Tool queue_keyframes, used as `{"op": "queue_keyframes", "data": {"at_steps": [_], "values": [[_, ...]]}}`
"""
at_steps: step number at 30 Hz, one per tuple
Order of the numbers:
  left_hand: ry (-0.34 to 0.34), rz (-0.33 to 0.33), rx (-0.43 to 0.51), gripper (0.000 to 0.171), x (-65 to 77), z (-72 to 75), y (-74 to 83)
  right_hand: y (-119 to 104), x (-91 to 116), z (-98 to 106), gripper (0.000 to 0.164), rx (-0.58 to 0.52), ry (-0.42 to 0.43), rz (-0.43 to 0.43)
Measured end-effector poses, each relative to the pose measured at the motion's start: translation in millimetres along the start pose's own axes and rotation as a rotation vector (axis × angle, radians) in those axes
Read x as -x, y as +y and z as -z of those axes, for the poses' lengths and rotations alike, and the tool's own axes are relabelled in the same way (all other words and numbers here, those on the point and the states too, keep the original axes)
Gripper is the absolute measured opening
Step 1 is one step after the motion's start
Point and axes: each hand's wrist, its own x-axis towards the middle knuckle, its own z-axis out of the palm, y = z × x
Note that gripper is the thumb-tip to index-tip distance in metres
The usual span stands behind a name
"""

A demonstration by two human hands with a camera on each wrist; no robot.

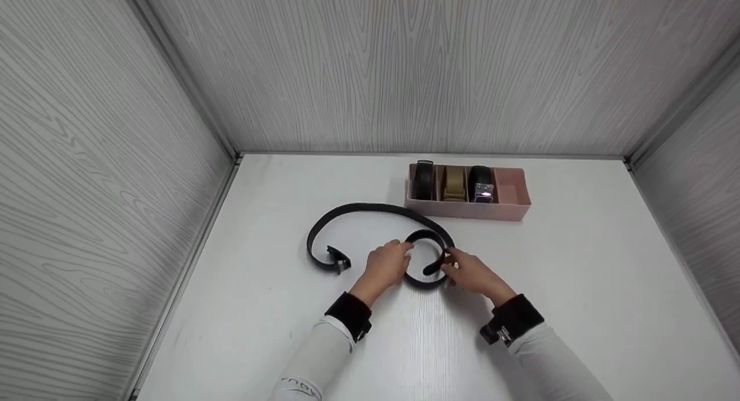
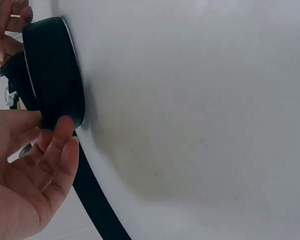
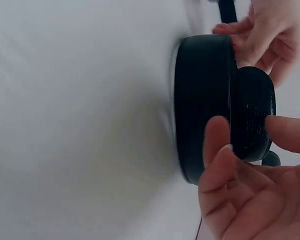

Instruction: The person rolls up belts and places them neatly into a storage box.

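Note:
A black belt [image 1: 370,207] lies on edge on the white table, one end wound into a loose ring and the rest sweeping left in a wide arc. At the arc's far end is its metal buckle [image 1: 341,264]. My left hand [image 1: 386,263] pinches the ring's left side between thumb and fingers. On the opposite side, my right hand [image 1: 471,273] holds the band, thumb inside and fingers outside. The rounded belt tip [image 3: 252,112] curls inward within the ring, close to the right thumb.
Behind the ring stands a pink divided box [image 1: 468,210]. From the left, its compartments hold a rolled dark belt [image 1: 424,181], a tan belt [image 1: 454,181] and a black belt with a shiny buckle [image 1: 481,184]; the rightmost compartment is bare. Grey wood-grain panels [image 1: 370,71] enclose the table.

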Motion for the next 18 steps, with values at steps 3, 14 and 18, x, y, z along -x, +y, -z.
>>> {"op": "queue_keyframes", "data": {"at_steps": [3,14,18], "values": [[0.026,0.024,-0.109,0.015,-1.7,-2.9,-2.1,4.2,1.1,-3.2,0.052,0.106,-0.005,0.041],[0.061,0.097,-0.153,0.028,3.5,-3.2,-6.5,29.4,20.0,19.2,0.032,0.125,-0.072,0.128],[0.055,0.102,-0.086,0.046,3.2,-4.7,-8.0,34.0,27.1,25.4,0.025,0.12,-0.127,0.173]]}}
